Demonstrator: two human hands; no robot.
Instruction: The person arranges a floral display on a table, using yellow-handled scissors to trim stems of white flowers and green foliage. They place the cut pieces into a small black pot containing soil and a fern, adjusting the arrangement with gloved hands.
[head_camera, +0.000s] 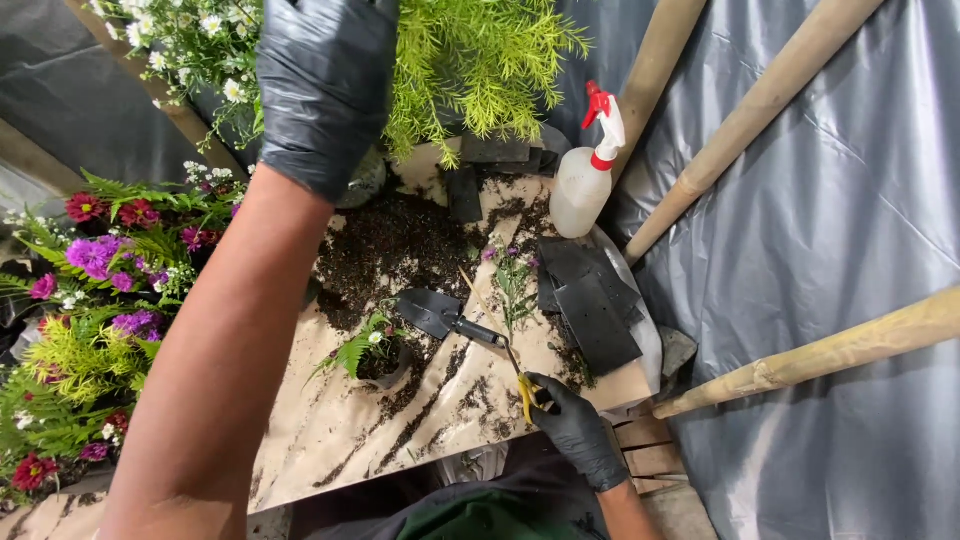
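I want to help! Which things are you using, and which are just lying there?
In use: left hand at the leafy plant; right hand on the scissors.
Lying about: trowel, spray bottle, small pot, black sheets.

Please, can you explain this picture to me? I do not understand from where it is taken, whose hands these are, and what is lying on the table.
The camera sits on a person's head and looks down. Both gloved hands are that person's own. The left hand reaches up to a feathery green plant. The right hand holds a yellow-handled tool. On the paper-covered table lie spilled soil, a trowel, a small potted fern, black plastic pieces and a spray bottle. Flowers stand at the left.
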